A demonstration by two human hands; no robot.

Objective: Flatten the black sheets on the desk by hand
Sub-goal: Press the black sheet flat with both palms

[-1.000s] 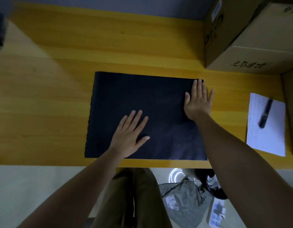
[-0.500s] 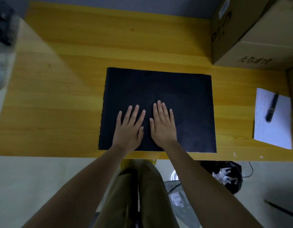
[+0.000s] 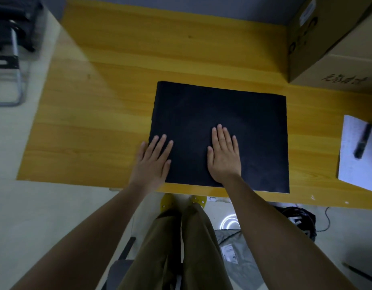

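A black sheet (image 3: pixel 239 114) lies flat on the yellow wooden desk (image 3: pixel 118 91), its near edge close to the desk's front edge. My left hand (image 3: pixel 152 162) rests palm down over the sheet's near left corner, fingers spread, partly on the bare wood. My right hand (image 3: pixel 223 158) presses flat on the sheet's near middle, fingers together and pointing away from me. Neither hand holds anything. Whether more sheets lie under the top one cannot be seen.
A large cardboard box (image 3: pixel 331 45) stands at the desk's far right. A white paper (image 3: pixel 358 158) with a black pen (image 3: pixel 363 143) on it lies at the right edge. A chair (image 3: pixel 11 49) stands left of the desk. Bags lie on the floor below.
My hands were side by side at the sheet's near middle; the left has slid out to the left corner and the right has shifted slightly right. The view also shifted, placing the sheet further right.
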